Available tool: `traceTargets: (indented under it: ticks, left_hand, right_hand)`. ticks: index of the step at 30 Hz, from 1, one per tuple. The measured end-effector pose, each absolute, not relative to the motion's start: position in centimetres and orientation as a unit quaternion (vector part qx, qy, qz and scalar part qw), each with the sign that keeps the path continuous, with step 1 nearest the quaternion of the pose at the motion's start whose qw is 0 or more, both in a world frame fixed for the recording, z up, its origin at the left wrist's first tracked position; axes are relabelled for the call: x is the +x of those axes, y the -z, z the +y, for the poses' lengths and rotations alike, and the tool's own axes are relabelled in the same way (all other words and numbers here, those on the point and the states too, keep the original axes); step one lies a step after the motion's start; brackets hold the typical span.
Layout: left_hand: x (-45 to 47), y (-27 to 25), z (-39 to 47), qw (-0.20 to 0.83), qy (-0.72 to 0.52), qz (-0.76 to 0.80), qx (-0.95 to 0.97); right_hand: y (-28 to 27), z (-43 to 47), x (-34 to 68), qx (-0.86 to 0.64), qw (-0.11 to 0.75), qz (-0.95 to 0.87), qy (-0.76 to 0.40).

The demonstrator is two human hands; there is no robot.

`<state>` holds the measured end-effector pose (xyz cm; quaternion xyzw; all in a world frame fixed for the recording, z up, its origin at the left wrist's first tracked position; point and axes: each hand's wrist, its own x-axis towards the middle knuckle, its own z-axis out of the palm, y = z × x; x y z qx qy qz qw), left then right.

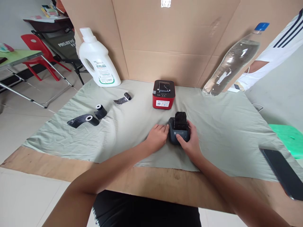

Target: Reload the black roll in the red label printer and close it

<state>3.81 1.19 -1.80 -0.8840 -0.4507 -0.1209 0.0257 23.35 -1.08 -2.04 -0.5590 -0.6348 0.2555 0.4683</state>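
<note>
A small dark grey label printer (178, 130) sits on the pale green cloth (224, 126), its lid raised and a black roll showing in its top. My right hand (190, 143) wraps around its right side and front, thumb on the front face. My left hand (158, 136) rests on the cloth with its fingertips against the printer's left side. A red and black printer (163, 94) stands just behind. Three black rolls lie to the left: one partly unrolled (88, 119), one next to it (101, 111), and a smaller one (125, 97) farther back.
A white detergent bottle (98, 60) stands at the back left and a clear water bottle (233, 61) leans at the back right, both before a cardboard wall (170, 37). A dark phone (282, 171) lies at the right edge. Another person's sleeve (281, 47) shows at right.
</note>
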Motion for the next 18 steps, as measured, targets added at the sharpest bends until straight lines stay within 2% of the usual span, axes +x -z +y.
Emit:
traceTargets:
  ticks: [10,18]
  left_hand:
    - [3.42,2.20,1.34,0.008,0.183,-0.456,-0.871]
    - [2.86,1.51,1.94,-0.092,0.229,-0.496,-0.832]
  right_hand:
    - [2.13,-1.04,23.21,-0.561,0.468,-0.632,-0.258]
    - [2.30,-0.87,23.27,-0.550,0.478,-0.629,-0.270]
